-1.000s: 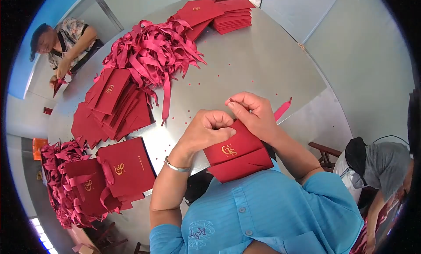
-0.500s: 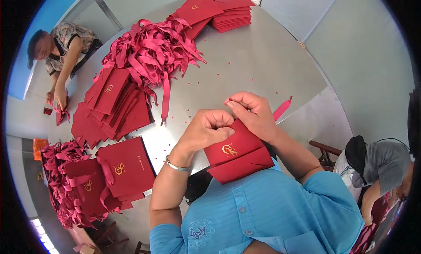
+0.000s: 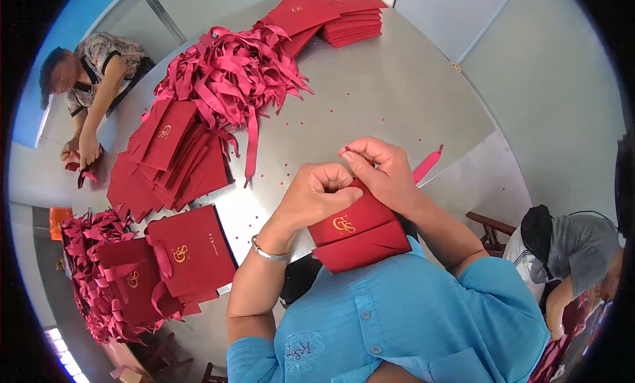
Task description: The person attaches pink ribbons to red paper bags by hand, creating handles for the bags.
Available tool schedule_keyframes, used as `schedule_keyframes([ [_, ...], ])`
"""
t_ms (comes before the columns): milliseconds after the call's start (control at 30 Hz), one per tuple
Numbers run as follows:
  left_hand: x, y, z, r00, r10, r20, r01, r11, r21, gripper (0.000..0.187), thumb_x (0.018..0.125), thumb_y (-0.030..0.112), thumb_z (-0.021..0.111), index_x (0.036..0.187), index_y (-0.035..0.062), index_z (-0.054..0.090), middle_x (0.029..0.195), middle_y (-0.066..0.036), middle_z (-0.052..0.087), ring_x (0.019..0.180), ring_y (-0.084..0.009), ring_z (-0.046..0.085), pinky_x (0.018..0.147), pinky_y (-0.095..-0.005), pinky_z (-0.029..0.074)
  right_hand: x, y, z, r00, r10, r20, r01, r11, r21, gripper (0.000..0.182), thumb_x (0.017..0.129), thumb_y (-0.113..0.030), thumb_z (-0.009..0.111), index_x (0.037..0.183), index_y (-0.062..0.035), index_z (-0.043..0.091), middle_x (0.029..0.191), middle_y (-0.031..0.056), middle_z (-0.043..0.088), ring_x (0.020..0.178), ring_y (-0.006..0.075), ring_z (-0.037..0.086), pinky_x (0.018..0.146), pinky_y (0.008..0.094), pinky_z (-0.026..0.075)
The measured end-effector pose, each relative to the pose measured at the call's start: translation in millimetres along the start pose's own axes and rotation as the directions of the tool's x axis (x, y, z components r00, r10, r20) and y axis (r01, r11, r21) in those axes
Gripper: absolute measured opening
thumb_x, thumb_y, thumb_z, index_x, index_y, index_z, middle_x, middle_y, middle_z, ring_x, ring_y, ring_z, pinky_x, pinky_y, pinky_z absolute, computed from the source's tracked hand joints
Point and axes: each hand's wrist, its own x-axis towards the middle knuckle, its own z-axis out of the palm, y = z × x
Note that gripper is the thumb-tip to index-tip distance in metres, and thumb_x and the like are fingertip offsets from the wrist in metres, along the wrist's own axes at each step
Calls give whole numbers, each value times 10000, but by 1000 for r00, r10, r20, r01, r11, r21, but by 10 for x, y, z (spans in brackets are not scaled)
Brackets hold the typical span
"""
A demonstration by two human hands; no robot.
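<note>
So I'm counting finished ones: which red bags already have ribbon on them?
The bags with ribbon at the table's near-left edge; the fanned flat stack and far stack show none.

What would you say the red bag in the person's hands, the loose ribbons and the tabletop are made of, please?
Red bag: apparently matte card or stiff paper; it holds sharp folds and carries a gold foil-like logo. Ribbons: likely satin-type fabric; they lie limp, tangled, with a slight sheen. Table: looks like brushed sheet metal, grey with soft glare.

Packing workshop: steel table (image 3: 397, 92), flat red bag stacks (image 3: 172, 158) and ribbon pile (image 3: 231, 79) beyond the hands, co-workers (image 3: 86, 72) at the sides.
</note>
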Motion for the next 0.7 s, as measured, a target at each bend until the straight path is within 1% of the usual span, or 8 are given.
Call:
schedule_keyframes([
  [133, 2, -2, -17, 1000, -9, 11, 9, 1000, -6, 201, 795, 0, 653, 662, 51, 512, 596, 95, 445, 547, 9, 367, 487, -201, 276, 4, 18, -4, 999, 36, 9, -35, 999, -10, 111, 927, -54, 575, 978, 27, 631, 884, 44, 675, 803, 62, 593, 706, 227, 486],
  [200, -3, -10, -57, 999, -13, 47, 12, 1000, 21, 132, 793, -11, 636, 704, 35, 551, 615, 87, 482, 562, 9, 400, 500, -194, 302, 1, 28, -7, 999, 35, 3, -35, 999, 0, 112, 929, -57, 575, 976, 27, 630, 882, 41, 674, 799, 58, 589, 701, 225, 484],
  [267, -14, -1, -56, 999, -10, 45, 9, 1000, 25, 101, 794, -16, 624, 723, 30, 569, 626, 81, 503, 572, 7, 421, 507, -191, 316, -4, 35, -18, 999, 53, 0, -53, 998, -38, 112, 933, -60, 573, 974, 26, 631, 883, 34, 672, 789, 49, 577, 688, 220, 479],
  [433, -11, 2, -67, 998, -23, 54, 22, 999, 26, 54, 796, -32, 593, 770, 14, 604, 664, 67, 552, 598, 1, 470, 527, -187, 346, -8, 60, -44, 999, 27, -19, -27, 1000, -11, 110, 933, -61, 574, 972, 23, 634, 864, 21, 662, 754, 37, 548, 651, 216, 466],
  [500, 1, -32, -77, 996, -39, 79, 44, 997, -66, 61, 799, -43, 577, 783, 9, 604, 683, 60, 563, 608, 0, 478, 533, -188, 352, -10, 59, -50, 1000, 24, -19, -24, 1000, -7, 111, 933, -61, 574, 973, 22, 636, 851, 14, 655, 740, 35, 538, 638, 214, 462],
  [567, 13, -47, -109, 993, -60, 106, 70, 994, -85, 61, 797, -48, 580, 794, 6, 607, 702, 54, 574, 623, -2, 489, 548, -183, 363, -19, 36, -54, 1000, 16, -25, -15, 997, 69, 113, 933, -65, 575, 969, 21, 640, 822, -1, 638, 716, 30, 520, 620, 211, 452],
  [633, 10, -42, -123, 988, -83, 133, 97, 990, -103, 63, 796, -53, 583, 806, 3, 611, 722, 49, 585, 638, -3, 499, 563, -178, 373, -21, -14, -59, 999, 41, -15, -40, 996, 83, 116, 933, -67, 576, 969, 21, 642, 814, -7, 630, 706, 30, 514, 615, 210, 449],
  [700, 7, -15, -117, 982, -93, 162, 130, 963, -234, 71, 787, -50, 607, 829, 5, 623, 763, 44, 602, 680, -7, 522, 602, -168, 394, -21, -15, -67, 998, 68, -8, -67, 993, 94, 118, 933, -70, 577, 970, 20, 644, 805, -13, 622, 696, 30, 507, 610, 209, 446],
])
